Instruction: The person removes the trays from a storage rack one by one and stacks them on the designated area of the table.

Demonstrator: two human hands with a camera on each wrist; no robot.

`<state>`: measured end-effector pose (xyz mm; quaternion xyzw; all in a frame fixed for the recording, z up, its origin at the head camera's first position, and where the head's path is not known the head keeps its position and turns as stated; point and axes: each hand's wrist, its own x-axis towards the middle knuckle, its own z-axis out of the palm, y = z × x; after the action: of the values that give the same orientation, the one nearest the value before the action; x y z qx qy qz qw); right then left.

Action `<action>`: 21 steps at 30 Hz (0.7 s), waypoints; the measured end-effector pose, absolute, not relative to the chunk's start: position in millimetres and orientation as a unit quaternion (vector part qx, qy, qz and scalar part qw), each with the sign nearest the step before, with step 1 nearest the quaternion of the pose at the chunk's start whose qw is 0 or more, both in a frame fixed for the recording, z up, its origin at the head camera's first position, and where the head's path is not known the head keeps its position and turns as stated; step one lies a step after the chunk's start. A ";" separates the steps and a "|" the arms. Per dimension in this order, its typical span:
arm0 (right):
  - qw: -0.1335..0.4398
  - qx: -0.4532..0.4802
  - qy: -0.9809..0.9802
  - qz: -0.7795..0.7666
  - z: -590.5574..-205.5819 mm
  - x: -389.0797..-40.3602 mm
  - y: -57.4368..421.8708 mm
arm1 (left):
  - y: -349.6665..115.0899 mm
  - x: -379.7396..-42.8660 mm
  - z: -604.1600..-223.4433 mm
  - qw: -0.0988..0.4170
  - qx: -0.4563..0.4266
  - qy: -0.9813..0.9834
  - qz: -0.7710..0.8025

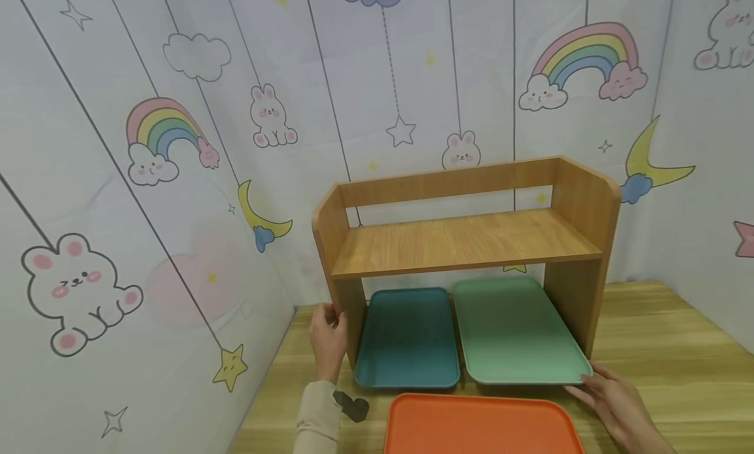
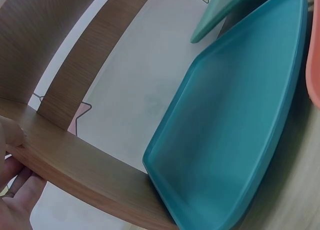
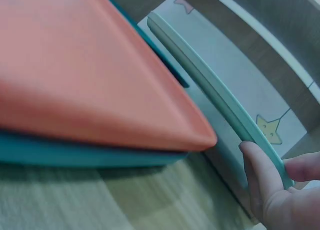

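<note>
Partly under the wooden shelf (image 1: 465, 241), beside the teal tray (image 1: 409, 336), the mint tray (image 1: 521, 330) has its near corner pinched by the right hand (image 1: 615, 398), while the left hand (image 1: 328, 336) grips the shelf's left side panel (image 1: 349, 310).

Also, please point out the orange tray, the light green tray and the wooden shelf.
Orange tray (image 1: 483, 429), head view, flat inside.
Light green tray (image 1: 521, 333), head view, flat inside.
Wooden shelf (image 1: 465, 243), head view, upper board.

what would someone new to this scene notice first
Probably the bright orange tray at the head view's bottom edge. Behind it, a blue tray and a pale green tray show side by side below the board of a wooden shelf, the right hand pinching the green one's near right corner.
</note>
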<state>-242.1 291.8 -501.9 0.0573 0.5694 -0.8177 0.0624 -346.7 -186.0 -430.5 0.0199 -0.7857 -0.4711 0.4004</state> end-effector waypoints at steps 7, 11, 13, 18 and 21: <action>0.050 0.043 0.552 -0.831 -495.1 -235.8 289.8 | -185.8 -346.8 -431.1 0.393 0.026 -0.788 -0.474; 0.049 0.042 0.537 -0.841 -489.6 -233.8 289.2 | -186.1 -346.6 -431.0 0.396 0.022 -0.786 -0.475; 0.048 0.044 0.537 -0.841 -486.4 -233.3 289.2 | -186.3 -346.7 -431.4 0.399 0.020 -0.785 -0.473; 0.047 0.049 0.543 -0.837 -478.9 -231.3 288.8 | -187.3 -347.1 -432.5 0.403 0.013 -0.786 -0.469; 0.047 0.053 0.542 -0.838 -475.8 -229.4 288.3 | -187.6 -347.2 -433.0 0.405 0.011 -0.787 -0.466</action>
<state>-229.4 288.3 -475.8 0.0534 0.5415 -0.8377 0.0466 -347.2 -187.6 -433.0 0.0110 -0.7866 -0.4662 0.4047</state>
